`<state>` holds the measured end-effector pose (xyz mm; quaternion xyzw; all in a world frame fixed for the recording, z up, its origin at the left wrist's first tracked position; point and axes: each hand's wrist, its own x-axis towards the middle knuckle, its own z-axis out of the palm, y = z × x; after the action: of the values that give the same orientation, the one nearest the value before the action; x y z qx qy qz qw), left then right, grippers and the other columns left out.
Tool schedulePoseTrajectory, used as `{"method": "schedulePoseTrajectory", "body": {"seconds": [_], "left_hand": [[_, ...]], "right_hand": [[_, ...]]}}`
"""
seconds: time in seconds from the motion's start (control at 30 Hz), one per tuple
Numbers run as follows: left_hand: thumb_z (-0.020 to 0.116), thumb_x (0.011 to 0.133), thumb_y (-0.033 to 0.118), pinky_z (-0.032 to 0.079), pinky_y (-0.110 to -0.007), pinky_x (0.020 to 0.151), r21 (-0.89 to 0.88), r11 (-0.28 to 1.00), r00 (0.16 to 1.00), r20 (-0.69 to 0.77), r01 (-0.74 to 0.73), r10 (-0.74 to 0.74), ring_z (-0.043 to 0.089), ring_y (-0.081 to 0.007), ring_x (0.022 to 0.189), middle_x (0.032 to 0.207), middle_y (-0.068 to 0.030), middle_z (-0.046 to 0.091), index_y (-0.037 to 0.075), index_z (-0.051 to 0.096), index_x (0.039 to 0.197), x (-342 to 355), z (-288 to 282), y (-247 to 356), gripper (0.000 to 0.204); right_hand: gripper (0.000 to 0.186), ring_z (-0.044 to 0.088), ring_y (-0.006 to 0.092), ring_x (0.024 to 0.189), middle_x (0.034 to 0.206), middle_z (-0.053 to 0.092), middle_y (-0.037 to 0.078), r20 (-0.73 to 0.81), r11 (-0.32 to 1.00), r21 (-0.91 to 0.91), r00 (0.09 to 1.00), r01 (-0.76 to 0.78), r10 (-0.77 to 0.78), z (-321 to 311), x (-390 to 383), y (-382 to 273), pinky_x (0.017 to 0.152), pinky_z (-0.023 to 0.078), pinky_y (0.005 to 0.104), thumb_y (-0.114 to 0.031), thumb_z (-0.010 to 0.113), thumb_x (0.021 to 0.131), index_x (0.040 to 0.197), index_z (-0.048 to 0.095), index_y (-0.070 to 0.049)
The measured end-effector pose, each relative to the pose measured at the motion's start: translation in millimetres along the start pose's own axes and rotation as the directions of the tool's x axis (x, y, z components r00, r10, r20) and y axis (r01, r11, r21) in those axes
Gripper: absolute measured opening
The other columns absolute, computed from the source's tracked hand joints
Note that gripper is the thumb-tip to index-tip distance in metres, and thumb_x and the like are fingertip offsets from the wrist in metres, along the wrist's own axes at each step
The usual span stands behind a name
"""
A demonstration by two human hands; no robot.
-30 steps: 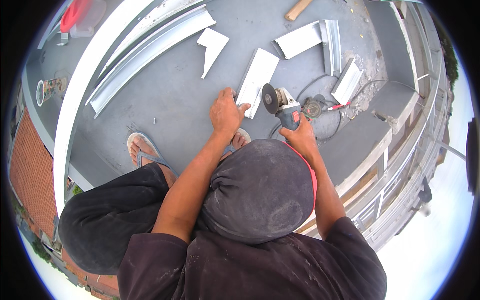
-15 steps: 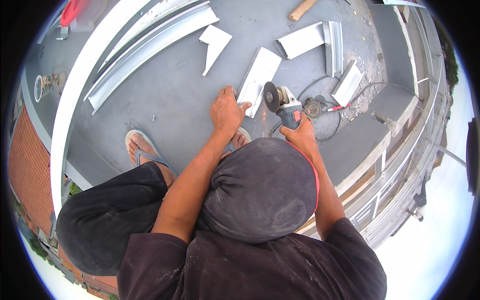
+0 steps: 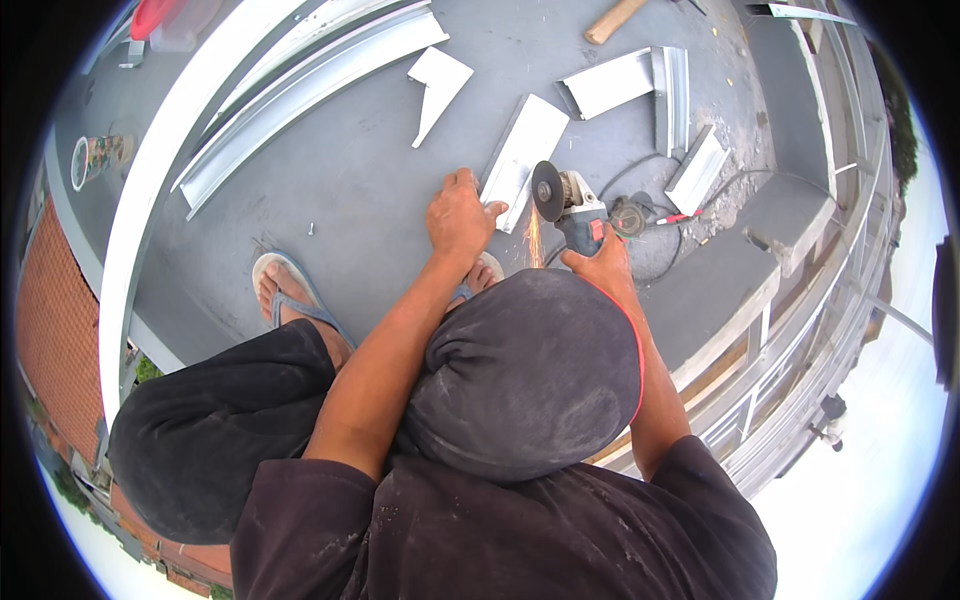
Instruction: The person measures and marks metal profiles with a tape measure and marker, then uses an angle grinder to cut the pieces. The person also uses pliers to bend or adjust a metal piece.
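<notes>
My right hand (image 3: pixel 601 262) grips an angle grinder (image 3: pixel 578 222) by its body. Its round disc (image 3: pixel 547 191) meets the right edge of a short white metal channel piece (image 3: pixel 528 148), and orange sparks (image 3: pixel 535 240) stream down from there toward me. On the channel's near left side, my left hand (image 3: pixel 462 217) presses it against the floor, thumb over the edge and fingers curled along it. The channel lies flat, its far end pointing away. My sandalled feet (image 3: pixel 292 285) rest on the floor nearby, one partly hidden behind my knee.
Other metal offcuts (image 3: pixel 605 82) lie ahead, with a notched white scrap (image 3: pixel 436 88) and long channels (image 3: pixel 310 105) at left. A tape measure (image 3: pixel 627 217), a red marker (image 3: pixel 680 217) and a cable sit right of the grinder. A wooden handle (image 3: pixel 613 20) lies far ahead; a low ledge (image 3: pixel 710 310) borders the right.
The spark stream below the disc has grown brighter and longer. Both hands keep nearly the same hold on the channel piece and the grinder; the view has shifted slightly.
</notes>
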<state>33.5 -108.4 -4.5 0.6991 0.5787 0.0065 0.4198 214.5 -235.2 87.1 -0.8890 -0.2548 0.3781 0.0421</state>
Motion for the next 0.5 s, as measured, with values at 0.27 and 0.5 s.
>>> {"method": "schedulePoseTrajectory", "body": {"seconds": [0.27,0.5], "left_hand": [[0.096,0.080,0.034,0.059,-0.048,0.085,0.000,1.000,0.999,0.031,0.014,-0.014,0.073,-0.0369,0.098,0.109,-0.0167,0.071,0.001,0.065,0.110,2,-1,0,0.054],[0.095,0.080,0.034,0.058,-0.049,0.086,0.000,1.000,1.000,0.028,0.005,-0.005,0.073,-0.0383,0.099,0.109,-0.0181,0.071,0.000,0.065,0.110,1,-1,0,0.055]], "right_hand": [[0.090,0.065,0.0497,0.128,0.130,0.067,0.040,0.035,1.000,0.000,0.999,-0.012,0.012,1,6,5,0.109,0.050,0.0498,-0.033,0.082,0.076,0.142,0.051,0.019],[0.089,0.065,0.0498,0.127,0.129,0.067,0.040,0.042,0.999,0.033,0.999,-0.012,0.010,-1,4,1,0.109,0.050,0.0500,-0.034,0.082,0.075,0.139,0.053,0.019]]}}
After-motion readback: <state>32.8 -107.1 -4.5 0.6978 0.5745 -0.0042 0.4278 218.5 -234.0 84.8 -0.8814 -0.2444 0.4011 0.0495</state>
